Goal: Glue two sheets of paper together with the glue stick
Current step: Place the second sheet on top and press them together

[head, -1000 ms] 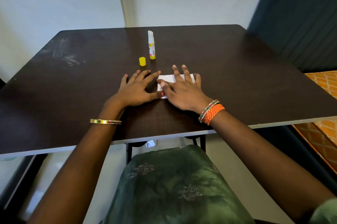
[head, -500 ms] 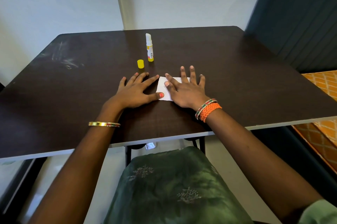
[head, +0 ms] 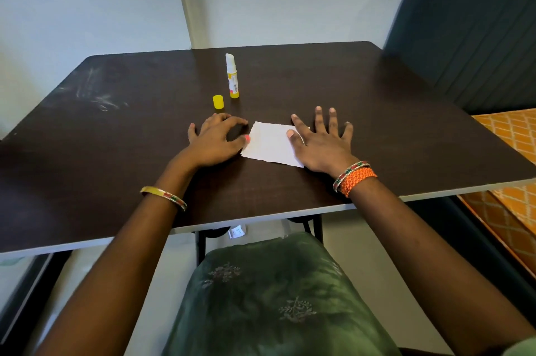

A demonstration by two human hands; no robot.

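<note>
One white paper [head: 271, 143] is lying flat near the front middle of the tabletop [head: 377, 112], a small rectangle with slightly ragged edges; whether it is a single sheet or two stacked cannot be told. Left of it, the left hand [head: 216, 142] is resting on the dark wood with its fingers loosely curled and grasping nothing, its thumb tip touching the paper's left edge. Behind that hand, one yellow cap [head: 218, 101] is standing on its own, and just beside it to the right one glue stick [head: 232, 76] is standing upright and uncapped, its white tip showing above a yellow and white body. Further right, the right hand [head: 322, 142] is pressing flat with fingers spread and straight, its palm and thumb covering the paper's right end while the fingertips are reaching onto bare wood beyond.

The tabletop is looking dark brown with a pale edge and faint whitish scuffs at its far left. Pale walls are standing behind it, a dark green chair back [head: 470, 30] is rising at the far right, and an orange patterned fabric [head: 510, 135] is showing below that. Two hands, one cap, one glue stick; one gold bangle [head: 164, 196] is sitting on the left wrist, and beaded and orange bracelets [head: 353, 177] are sitting on the right.
</note>
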